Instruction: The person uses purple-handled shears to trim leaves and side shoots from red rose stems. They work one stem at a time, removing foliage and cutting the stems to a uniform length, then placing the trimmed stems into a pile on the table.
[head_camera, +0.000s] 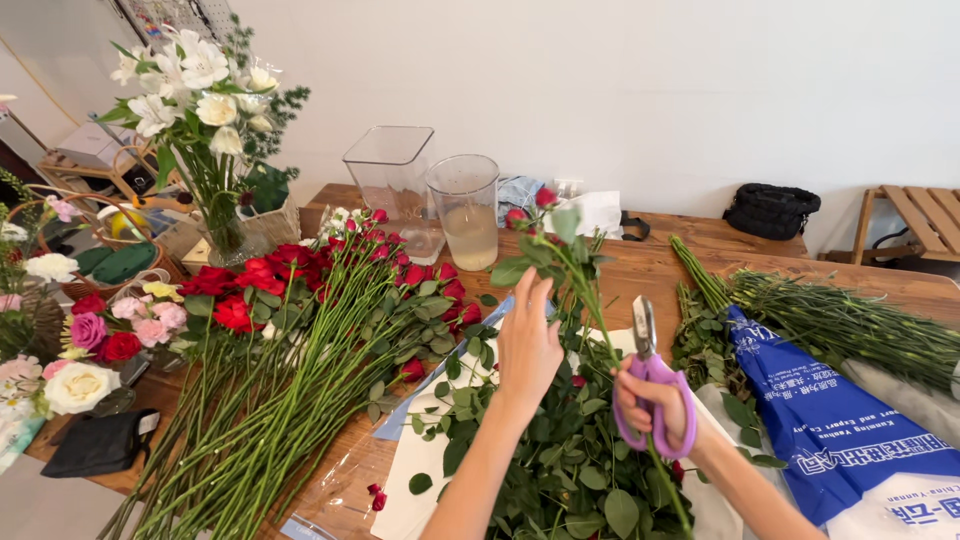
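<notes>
My left hand (527, 340) is raised with its fingers up, touching a long-stemmed rose (570, 258) with small red buds near the top; whether it grips the stem is unclear. My right hand (655, 405) holds purple-handled scissors (648, 372) with the blades pointing up beside the same stem. Below both hands lies a heap of cut green leaves (560, 460) on white paper (420, 470). A large spread of red roses (330, 280) with long green stems lies on the wooden table (700, 270) to the left.
A glass vase of white flowers (205, 110) stands at the back left, with a square clear container (392, 175) and a round clear cup (466, 210) behind the roses. Green stems in a blue printed wrapper (840, 420) lie right. Pink and white roses (90, 340) sit far left.
</notes>
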